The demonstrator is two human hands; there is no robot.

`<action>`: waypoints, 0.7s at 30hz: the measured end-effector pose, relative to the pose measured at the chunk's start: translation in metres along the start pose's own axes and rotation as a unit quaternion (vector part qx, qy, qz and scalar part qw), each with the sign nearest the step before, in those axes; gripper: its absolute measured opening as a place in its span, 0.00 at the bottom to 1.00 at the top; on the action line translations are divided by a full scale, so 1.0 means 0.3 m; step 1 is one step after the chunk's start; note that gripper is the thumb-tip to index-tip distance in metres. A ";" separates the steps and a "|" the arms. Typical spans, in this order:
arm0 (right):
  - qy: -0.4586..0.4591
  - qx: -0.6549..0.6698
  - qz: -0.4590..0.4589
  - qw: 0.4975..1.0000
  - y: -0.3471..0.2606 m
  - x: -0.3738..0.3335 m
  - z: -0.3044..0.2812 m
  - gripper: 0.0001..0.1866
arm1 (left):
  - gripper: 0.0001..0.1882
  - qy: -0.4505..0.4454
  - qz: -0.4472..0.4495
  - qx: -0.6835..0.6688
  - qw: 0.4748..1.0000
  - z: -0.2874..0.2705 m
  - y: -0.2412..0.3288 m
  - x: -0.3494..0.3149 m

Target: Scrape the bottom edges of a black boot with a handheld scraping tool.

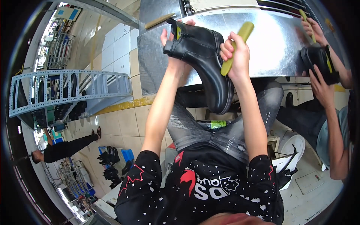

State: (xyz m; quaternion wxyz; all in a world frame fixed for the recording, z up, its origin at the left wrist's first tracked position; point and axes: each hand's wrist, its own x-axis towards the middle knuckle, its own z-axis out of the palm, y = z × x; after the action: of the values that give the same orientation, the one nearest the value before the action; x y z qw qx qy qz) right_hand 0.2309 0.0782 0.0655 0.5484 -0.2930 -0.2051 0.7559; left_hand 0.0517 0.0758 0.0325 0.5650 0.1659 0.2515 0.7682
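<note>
A black ankle boot [204, 60] hangs tilted over my lap, toe toward me, with yellow-green lining showing at its opening. My left hand [178, 64] holds it by the shaft, the fingers partly hidden behind the leather. In my right hand [240, 56] is a flat yellow-green stick [245, 32] with rounded ends, gripped around its middle. The stick's lower end is close to the boot's sole edge; I cannot tell whether they touch.
Ahead is a shiny metal table [273, 45] with a tan stick [159, 21] on it. At right, a co-worker's hands hold another boot [318, 63] and a similar stick [308, 26]. A grey metal rack [71, 93] stands left. Beyond it are a person [67, 146] and several shoes [108, 161].
</note>
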 end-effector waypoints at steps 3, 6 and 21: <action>-0.017 -0.011 0.010 1.000 -0.003 -0.011 -0.009 0.12 | 0.36 -0.189 -0.018 -0.051 0.980 -0.058 0.017 0.130; -0.011 -0.045 -0.032 0.998 -0.022 -0.021 -0.004 0.14 | 0.33 -0.278 0.014 -0.036 0.960 -0.064 0.003 0.187; 0.058 -0.173 -0.160 0.970 0.037 0.034 0.003 0.15 | 0.27 -0.172 0.039 -0.151 0.973 -0.109 -0.074 0.180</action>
State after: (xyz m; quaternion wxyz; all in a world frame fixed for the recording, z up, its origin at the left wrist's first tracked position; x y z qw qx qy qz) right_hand 0.2202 0.0844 0.0571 0.6143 -0.3904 -0.3444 0.5930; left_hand 0.0349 0.1260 -0.0087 0.5878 0.2175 0.0251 0.7788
